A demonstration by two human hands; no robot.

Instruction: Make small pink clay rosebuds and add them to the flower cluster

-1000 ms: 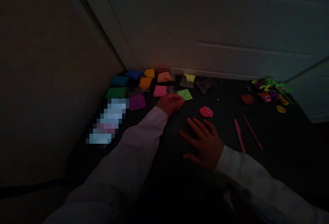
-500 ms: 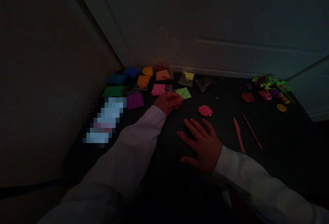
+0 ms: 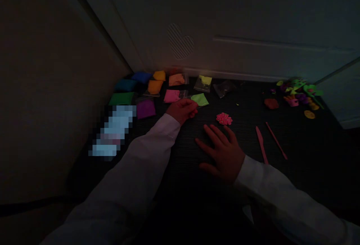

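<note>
L hand (image 3: 182, 110) fwd w/ fingers curled; R hand (image 3: 223, 155) closer in, palm dn, fingers spread.

The person wears a long, pale top whose left sleeve (image 3: 140, 155) looks whitish with a faint pinkish tint near the wrist and turns greyer up the arm, its loose cloth gathered in soft creases. The right sleeve (image 3: 275, 188) is similarly pale and roomy, greyish white with dim, mottled shading and shallow folds. Both sleeves reach the wrists, leaving the left hand (image 3: 182, 110) and right hand (image 3: 223, 155) bare, with slender fingers; finer fabric detail is lost in the dark.
</note>
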